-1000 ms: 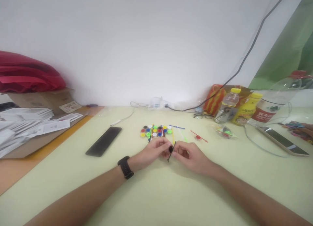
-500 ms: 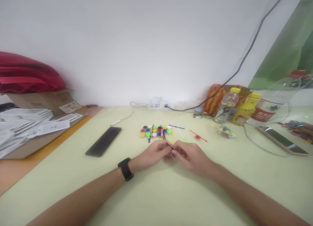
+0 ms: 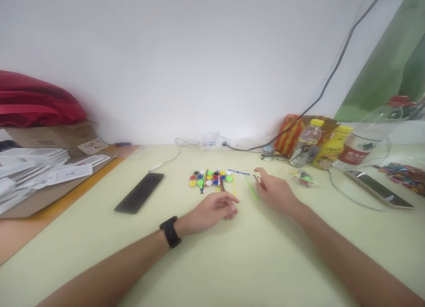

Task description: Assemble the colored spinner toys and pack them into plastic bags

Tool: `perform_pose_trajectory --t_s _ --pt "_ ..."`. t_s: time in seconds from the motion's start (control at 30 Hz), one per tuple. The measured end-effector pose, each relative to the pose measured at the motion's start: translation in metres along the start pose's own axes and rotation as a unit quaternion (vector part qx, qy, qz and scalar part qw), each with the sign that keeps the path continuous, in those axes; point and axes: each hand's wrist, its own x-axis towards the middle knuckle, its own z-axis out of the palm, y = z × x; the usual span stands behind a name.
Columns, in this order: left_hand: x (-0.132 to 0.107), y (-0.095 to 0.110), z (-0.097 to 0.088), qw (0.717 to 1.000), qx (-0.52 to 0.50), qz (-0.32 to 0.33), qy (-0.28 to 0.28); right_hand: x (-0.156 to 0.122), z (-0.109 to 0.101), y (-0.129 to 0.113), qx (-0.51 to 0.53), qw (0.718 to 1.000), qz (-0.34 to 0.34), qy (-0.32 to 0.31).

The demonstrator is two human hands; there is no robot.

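Note:
My left hand (image 3: 215, 211) rests near the middle of the table with its fingers loosely curled and apart; nothing shows in them. To its right, my right hand (image 3: 274, 189) pinches a thin dark plastic stick (image 3: 256, 179) at its fingertips. Beyond my left hand lie rows of small coloured discs (image 3: 209, 177), with several thin plastic sticks across them. A blue stick (image 3: 239, 172) and a bright green stick (image 3: 253, 192) lie between these rows and my right hand. The palm side of my right hand is hidden.
A black phone (image 3: 139, 193) lies at left, near stacked papers (image 3: 36, 167). At right stand a clear bottle (image 3: 307, 141), a yellow bottle (image 3: 332, 147) and a large jug (image 3: 361, 145). A small clear packet (image 3: 303, 177), glasses (image 3: 274, 157) and another phone (image 3: 380, 189) lie before them.
My hands have parted. The right one has moved right and away from me with the dark stick, over the spot where a red stick piece lay, now hidden. My left hand has loosened.

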Motion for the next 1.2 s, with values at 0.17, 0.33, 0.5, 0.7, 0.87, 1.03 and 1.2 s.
perform_pose_trajectory --t_s 0.17,0.33,0.5,0.7,0.87,1.03,1.2 --pt "-0.001 0.002 0.0 1.0 0.016 0.005 -0.008 0.004 0.001 0.009 -0.072 0.996 0.014 -0.044" --pt "-0.001 0.001 -0.001 1.0 0.028 0.005 -0.013 0.007 0.002 0.013 -0.118 0.993 0.019 -0.008" --pt "-0.003 -0.001 0.002 0.997 0.065 0.033 -0.005 -0.002 0.007 -0.002 -0.06 0.996 -0.054 0.029" --pt "-0.01 0.002 0.009 0.923 0.334 0.184 0.053 -0.015 0.015 -0.027 0.036 0.983 -0.174 0.049" --pt "-0.007 -0.002 0.0 0.851 0.462 0.225 0.106 -0.018 0.014 -0.038 0.088 0.96 -0.267 0.011" --pt "-0.007 -0.005 -0.009 0.83 0.51 0.189 0.12 -0.019 0.015 -0.038 0.064 0.959 -0.274 -0.024" --pt "-0.008 -0.004 -0.01 0.829 0.515 0.19 0.105 -0.015 0.017 -0.029 0.014 0.974 -0.228 0.008"
